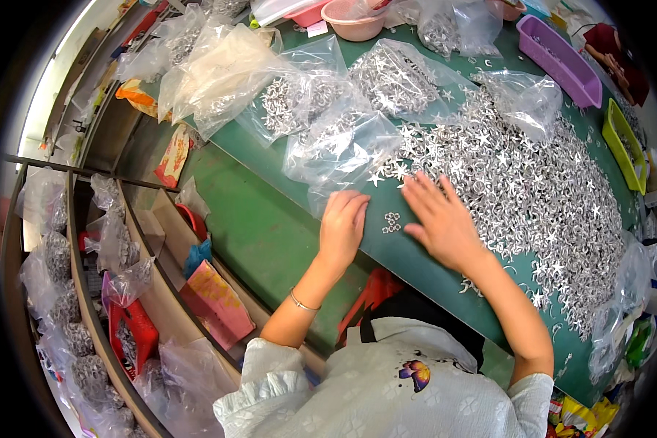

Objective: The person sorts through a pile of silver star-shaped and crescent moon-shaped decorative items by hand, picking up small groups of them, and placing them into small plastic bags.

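Observation:
My left hand [343,225] is at the near edge of the green table [270,164], its fingers bent and held together. The loose end of a clear plastic bag [339,150] with silvery pieces in it reaches this hand; whether the fingers grip it is hidden. My right hand [443,226] lies palm down with fingers stretched and spread, beside a large heap of small silvery metal pieces [518,190], many star-shaped, others curved. Between my hands a small cluster of ring-like metal pieces [392,223] rests on the table.
More filled clear bags [398,79] stand at the back, near a pink basket [354,25]. Along the far right are a purple basket [558,58] and a yellow-green basket [623,146]. To my left, wooden shelving [77,255] holds bagged pieces and a red bin [135,336].

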A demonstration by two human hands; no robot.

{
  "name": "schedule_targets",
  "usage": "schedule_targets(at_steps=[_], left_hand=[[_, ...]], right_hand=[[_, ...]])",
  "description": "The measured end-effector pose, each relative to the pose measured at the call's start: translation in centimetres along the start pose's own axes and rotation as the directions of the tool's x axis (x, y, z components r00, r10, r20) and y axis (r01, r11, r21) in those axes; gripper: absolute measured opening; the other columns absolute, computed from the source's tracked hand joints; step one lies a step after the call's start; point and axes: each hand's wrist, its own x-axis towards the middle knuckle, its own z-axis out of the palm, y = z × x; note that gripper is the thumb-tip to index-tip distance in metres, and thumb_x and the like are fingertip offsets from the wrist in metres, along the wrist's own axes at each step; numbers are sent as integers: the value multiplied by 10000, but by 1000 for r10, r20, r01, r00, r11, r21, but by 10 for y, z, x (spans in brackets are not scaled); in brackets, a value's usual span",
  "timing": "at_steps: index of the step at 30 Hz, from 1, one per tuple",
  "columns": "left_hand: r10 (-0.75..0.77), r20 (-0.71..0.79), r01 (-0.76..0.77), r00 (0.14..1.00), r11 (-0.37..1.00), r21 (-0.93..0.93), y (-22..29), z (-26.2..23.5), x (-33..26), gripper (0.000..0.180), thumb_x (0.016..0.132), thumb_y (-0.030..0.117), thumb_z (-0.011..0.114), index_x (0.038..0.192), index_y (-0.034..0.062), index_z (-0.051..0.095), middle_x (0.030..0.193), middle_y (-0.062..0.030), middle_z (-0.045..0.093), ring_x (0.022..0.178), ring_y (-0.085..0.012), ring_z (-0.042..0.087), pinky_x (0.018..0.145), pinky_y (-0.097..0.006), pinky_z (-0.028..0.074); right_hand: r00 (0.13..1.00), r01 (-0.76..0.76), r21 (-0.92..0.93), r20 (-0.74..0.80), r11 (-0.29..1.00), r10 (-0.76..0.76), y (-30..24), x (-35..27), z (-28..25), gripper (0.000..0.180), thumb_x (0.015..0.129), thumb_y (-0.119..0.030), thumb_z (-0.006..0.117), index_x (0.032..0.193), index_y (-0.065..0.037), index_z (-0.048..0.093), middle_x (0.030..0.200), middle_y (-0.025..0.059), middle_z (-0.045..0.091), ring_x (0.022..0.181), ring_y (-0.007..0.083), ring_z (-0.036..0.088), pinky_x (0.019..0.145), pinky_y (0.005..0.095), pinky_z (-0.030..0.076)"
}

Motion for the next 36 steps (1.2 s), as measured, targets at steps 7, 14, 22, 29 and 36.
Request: schedule_targets(at_steps=[7, 14, 22, 29, 36], left_hand=[[20, 65, -27, 998, 995, 97, 10, -7, -4, 200, 757, 10, 699, 951, 18, 654, 956, -100, 602, 910, -287, 571, 779, -375, 434], [-20, -32, 22, 999, 998, 54, 3, -5, -9, 207, 726, -44, 729, 906, 2, 640, 949, -118, 621, 882, -292, 594, 788, -360, 483], [-85, -174, 86, 981, 996, -3, 9, 4, -7, 118, 777, -55, 683, 885, -27, 646, 882, -137, 650, 818, -294, 614, 748, -359, 495], [245, 79, -218, 966, 942, -256, 92, 39, -8, 144, 750, -54, 699, 881, -17, 653, 906, -127, 651, 847, -283, 627, 742, -347, 503], [252, 281, -122, 926, 905, -408, 113, 59, -45, 266, 743, -74, 638, 1007, -43, 619, 1077, -155, 600, 1008, -332, 578, 837, -396, 471]], right_hand=[[994, 16, 109, 110, 994, -28, -4, -16, -5, 529, 923, -353, 547, 1372, -86, 464, 1464, 72, 403, 1400, 272, 290, 1140, 485, 219], [989, -132, 394, -13, 910, 149, 0, -64, -34, 306, 847, -96, 641, 1145, -32, 617, 1305, 104, 544, 1292, 297, 445, 1032, 440, 386], [888, -369, 437, -95, 820, 450, 7, -144, -50, 246, 789, -2, 650, 1035, -2, 658, 1153, 106, 617, 1087, 315, 551, 935, 405, 431], [901, -387, 399, -30, 831, 433, -6, -144, -40, 419, 818, -51, 640, 1233, -34, 579, 1348, 109, 520, 1285, 322, 446, 1026, 446, 374], [929, -360, 406, 69, 840, 364, -20, -163, -41, 461, 813, -95, 669, 1249, -3, 550, 1414, 114, 459, 1358, 296, 376, 1079, 487, 319]])
